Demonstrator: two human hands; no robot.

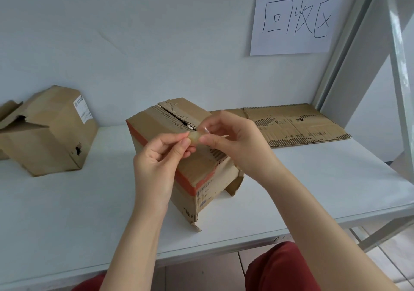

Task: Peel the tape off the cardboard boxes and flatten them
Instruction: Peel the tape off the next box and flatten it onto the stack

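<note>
Both the left hand (156,156) and right hand (226,142) pinch a wad of tape (194,138) above the box (170,147) (standing on the tabletop (67,212)), and sticky tape may cling to fingers.

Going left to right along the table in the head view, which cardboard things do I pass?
Opened box with a shipping label → upright box with the orange stripe → flattened cardboard. The left hand and right hand pinching a wad of tape overlap the middle box, so they are left out.
</note>
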